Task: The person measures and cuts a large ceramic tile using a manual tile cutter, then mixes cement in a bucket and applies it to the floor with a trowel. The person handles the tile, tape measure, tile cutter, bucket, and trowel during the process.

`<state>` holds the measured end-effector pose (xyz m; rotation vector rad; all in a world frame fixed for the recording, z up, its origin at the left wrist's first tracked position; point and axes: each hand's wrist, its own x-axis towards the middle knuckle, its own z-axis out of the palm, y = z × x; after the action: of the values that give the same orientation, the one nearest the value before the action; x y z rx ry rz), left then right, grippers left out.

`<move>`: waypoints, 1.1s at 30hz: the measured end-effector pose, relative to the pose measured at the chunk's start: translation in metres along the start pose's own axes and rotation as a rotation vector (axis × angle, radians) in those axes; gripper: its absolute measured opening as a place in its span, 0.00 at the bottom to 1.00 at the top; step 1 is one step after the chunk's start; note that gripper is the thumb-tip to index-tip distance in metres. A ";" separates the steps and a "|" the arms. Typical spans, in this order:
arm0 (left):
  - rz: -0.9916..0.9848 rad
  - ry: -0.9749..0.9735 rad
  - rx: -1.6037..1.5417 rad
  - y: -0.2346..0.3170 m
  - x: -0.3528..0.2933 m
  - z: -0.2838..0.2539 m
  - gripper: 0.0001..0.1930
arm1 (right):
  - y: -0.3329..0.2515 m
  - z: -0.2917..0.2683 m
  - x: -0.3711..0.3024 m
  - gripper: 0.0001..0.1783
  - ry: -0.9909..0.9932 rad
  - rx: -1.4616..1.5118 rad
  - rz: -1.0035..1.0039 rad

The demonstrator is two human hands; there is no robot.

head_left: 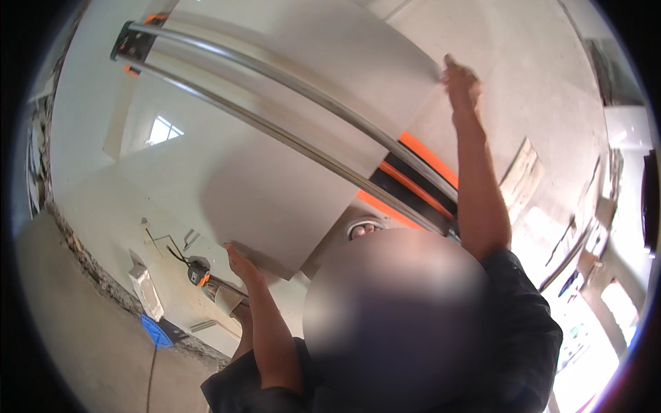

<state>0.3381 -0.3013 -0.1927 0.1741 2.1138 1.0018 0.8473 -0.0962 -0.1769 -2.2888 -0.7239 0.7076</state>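
A large grey tile (268, 199) lies beneath the two long metal rails (241, 60) of a tile cutter. The cutter has a dark end block (134, 43) at the far left and orange-and-black pads (416, 180) near me. My left hand (244, 267) is at the tile's near left edge, fingers close together along it. Reaching far to the right, my right hand (461, 84) has its curled fingers at the tile's far right corner, thumb pointing up. Fingertips of both hands are partly hidden or small.
On the floor at left lie a dark corded tool with orange trim (198, 272), a pale broken block (146, 289) and a blue piece (157, 332). A wooden board (522, 172) lies at right. My toes (363, 230) show beside the cutter. Rough floor edge (89, 265) runs along the left.
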 end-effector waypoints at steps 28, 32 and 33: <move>0.034 0.083 0.069 0.014 -0.028 0.030 0.33 | 0.020 0.024 -0.076 0.24 -0.446 0.348 0.176; 0.022 0.075 0.055 0.016 -0.029 0.030 0.33 | 0.018 0.025 -0.077 0.24 -0.456 0.389 0.159; 0.038 0.065 0.051 0.017 -0.029 0.031 0.33 | 0.016 0.024 -0.077 0.23 -0.448 0.400 0.149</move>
<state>0.3770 -0.2829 -0.1754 0.2109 2.2042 0.9883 0.7820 -0.1471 -0.1815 -1.8464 -0.5443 1.3322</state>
